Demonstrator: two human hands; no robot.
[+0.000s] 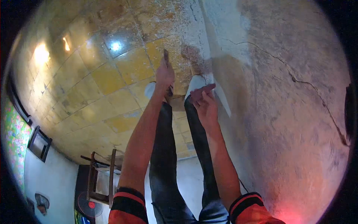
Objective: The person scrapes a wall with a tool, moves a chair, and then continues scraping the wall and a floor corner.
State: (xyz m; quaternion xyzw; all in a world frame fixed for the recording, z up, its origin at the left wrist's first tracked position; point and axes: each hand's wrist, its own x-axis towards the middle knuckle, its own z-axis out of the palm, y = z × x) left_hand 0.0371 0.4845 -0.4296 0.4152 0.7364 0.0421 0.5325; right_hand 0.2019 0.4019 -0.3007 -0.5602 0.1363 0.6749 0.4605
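Note:
My left hand [164,75] is closed around a narrow, dark, flat tool [166,56], held over the tiled floor. One end sticks out past the thumb side and the other below the fist; the grip hides its middle. In my right hand [207,110], a folded piece of dark red sandpaper [202,92] is pinched between thumb and fingers, close to the wall [276,97]. Both arms reach down in front of my legs, and my pale-covered feet show just beyond the hands.
White flakes and dust [175,22] lie along the floor by the wall. A long crack [278,59] runs across the stained plaster. Toward the lower left are a wooden chair [112,175], a fan [89,204] and a floral cloth [15,138]. Yellow tiles [104,80] reflect lamps.

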